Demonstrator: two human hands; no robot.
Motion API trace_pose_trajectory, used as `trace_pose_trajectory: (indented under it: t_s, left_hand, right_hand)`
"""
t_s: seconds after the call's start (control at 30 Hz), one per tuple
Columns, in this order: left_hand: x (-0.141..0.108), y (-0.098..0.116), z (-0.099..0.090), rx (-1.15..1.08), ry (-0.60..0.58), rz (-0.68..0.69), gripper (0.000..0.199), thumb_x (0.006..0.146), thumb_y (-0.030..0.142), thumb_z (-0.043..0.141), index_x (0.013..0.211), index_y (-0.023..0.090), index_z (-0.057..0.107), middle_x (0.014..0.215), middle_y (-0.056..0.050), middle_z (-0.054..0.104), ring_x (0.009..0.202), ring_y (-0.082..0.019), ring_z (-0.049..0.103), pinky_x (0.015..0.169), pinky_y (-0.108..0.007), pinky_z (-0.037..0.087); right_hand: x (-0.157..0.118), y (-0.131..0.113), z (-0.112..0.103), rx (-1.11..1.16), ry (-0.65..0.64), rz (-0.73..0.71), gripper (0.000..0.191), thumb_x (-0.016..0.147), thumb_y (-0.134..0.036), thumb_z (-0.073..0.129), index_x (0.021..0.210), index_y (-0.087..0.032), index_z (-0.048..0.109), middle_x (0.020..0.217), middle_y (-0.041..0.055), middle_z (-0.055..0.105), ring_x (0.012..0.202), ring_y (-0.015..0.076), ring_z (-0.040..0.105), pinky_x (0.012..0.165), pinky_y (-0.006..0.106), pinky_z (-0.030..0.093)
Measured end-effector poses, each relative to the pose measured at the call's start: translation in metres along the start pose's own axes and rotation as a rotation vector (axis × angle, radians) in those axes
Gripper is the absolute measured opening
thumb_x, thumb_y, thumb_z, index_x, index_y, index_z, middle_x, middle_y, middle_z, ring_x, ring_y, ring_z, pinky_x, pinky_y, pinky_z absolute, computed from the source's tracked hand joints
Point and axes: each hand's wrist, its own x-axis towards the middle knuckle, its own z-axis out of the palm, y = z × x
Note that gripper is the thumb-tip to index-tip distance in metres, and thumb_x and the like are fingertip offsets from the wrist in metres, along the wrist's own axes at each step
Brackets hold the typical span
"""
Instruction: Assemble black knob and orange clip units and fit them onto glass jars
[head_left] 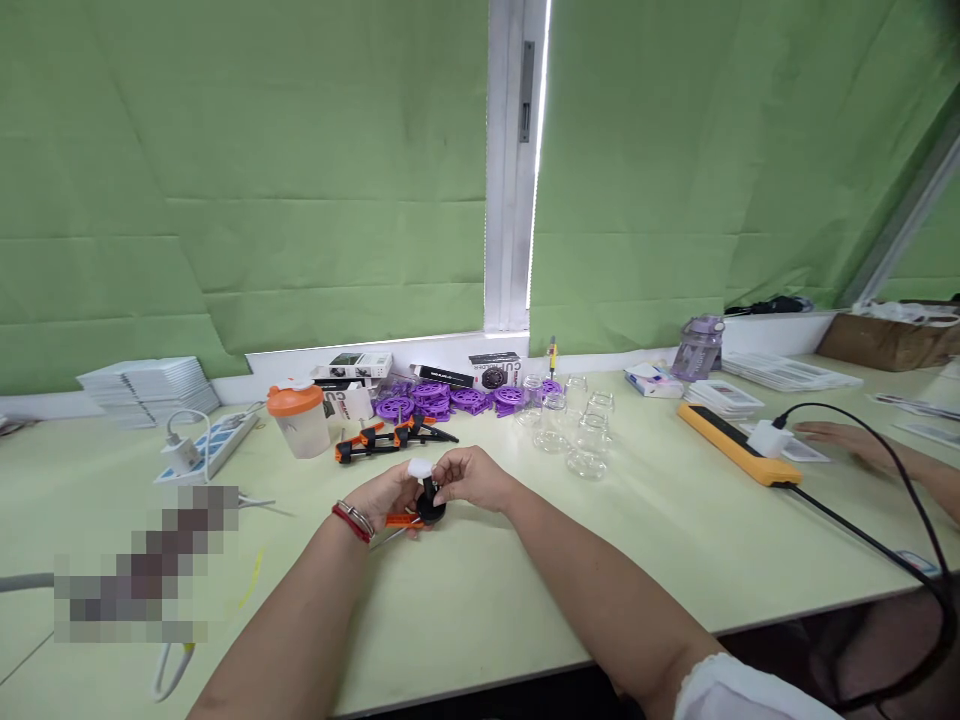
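Fingers of the left hand and right hand grip a black, orange and white plastic part between the pale green counter's front and back edges; clear, rounded cups stand rearward.

At your eleven o'clock stands an orange-lidded cup; at ten, a white power strip. Your one o'clock has a purple bottle, your two an orange power strip.

Plain green on the wall covering, yellow-green on the tabletop. Black and orange on the handheld part; purple on the discs; orange on the cup lid; red and silver on the bracelets.
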Motion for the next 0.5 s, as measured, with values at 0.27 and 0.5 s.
trace_pose_trajectory:
  t_s: [0.27,0.5]
  left_hand:
    - [-0.0010,0.0005,0.0004,0.011,0.011,0.006,0.045,0.069,0.053,0.051,0.092,0.015,0.054,0.077,-0.010,0.062,0.063,-0.023,0.061,0.043,-0.028,0.044]
    - [-0.0025,0.0014,0.0020,0.005,0.000,0.009,0.045,0.068,0.055,0.050,0.092,0.016,0.052,0.076,-0.009,0.061,0.062,-0.022,0.061,0.043,-0.028,0.045]
  right_hand:
    - [-0.0025,0.0001,0.0020,-0.039,-0.001,-0.018,0.036,0.049,-0.029,0.083,0.072,-0.014,0.061,0.067,-0.0019,0.058,0.061,0.0108,0.053,0.064,0.028,0.044]
    - [-0.0021,0.0017,0.0029,-0.036,-0.003,-0.028,0.039,0.049,-0.030,0.083,0.075,-0.014,0.059,0.067,-0.0037,0.055,0.062,0.0102,0.051,0.065,0.027,0.044]
